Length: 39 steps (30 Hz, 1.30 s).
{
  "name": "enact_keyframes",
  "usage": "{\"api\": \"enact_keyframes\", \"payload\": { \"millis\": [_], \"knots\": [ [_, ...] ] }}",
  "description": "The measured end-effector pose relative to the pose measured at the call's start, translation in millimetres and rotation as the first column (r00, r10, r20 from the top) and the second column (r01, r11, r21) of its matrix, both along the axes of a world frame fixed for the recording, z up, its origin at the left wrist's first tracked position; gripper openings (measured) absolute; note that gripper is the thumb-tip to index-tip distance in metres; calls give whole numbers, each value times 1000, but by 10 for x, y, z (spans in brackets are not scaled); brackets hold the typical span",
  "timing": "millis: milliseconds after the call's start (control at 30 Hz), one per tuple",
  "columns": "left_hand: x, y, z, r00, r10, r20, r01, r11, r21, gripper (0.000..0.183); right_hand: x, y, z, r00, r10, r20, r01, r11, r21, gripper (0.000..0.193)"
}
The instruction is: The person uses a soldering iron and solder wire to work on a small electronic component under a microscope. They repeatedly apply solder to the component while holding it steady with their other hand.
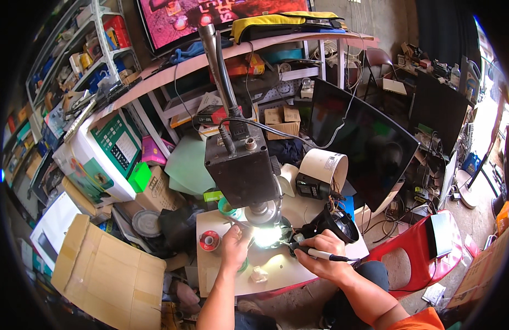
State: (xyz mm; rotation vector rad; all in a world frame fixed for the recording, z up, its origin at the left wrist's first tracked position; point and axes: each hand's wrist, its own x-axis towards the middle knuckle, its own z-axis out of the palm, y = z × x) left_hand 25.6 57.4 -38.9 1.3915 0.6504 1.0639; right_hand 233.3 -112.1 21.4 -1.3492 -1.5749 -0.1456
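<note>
My right hand (325, 250) grips a soldering iron (323, 254) with a white and black handle. Its tip end points left, toward the glare. Closed fingers show on my left hand (235, 247), at the left edge of the bright light; what they hold is hidden. Directly above the work hangs a black microscope-like camera box (240, 168) with a lit lens end (267, 235). The glare washes out whatever lies under it. Dark parts sit between the light and my right hand. A black round housing (337, 223) with loose wires rests just beyond that hand.
On the small table (287, 278) are a red spool (209, 240), a green-rimmed roll (227, 207) and a crumpled white lump (259, 274). A white cylinder (324, 169) stands behind. Right is a red chair (425, 250); left, an open cardboard box (108, 275). A large dark screen (364, 143) leans behind.
</note>
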Motion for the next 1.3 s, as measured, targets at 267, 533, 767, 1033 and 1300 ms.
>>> {"api": "enact_keyframes", "payload": {
  "millis": [267, 533, 767, 1033, 1300],
  "knots": [
    [-4, -9, -5, 1000, -14, 17, 14, 1000, -4, 13, 9, 2, -35, 1000, 6, -9, -6, 1000, -2, 17],
    [-8, 19, -63, 999, -14, -50, 15, 999, 31, 14, 7, 5, -36, 1000, 10, -12, -10, 1000, -2, 17],
    [-69, 73, -171, 987, -34, -155, 36, 999, 11, 19, 3, -1, -6, 1000, 11, -19, -11, 1000, -6, 17],
    [-59, 66, -149, 989, -35, -144, 40, 999, 35, 19, 18, 10, -42, 1000, 18, 20, -18, 1000, 2, 16],
    [-62, 71, -169, 992, -43, -120, 45, 999, 12, 18, -2, -3, -5, 1000, 9, -14, -9, 1000, -10, 17]
  ]
}}
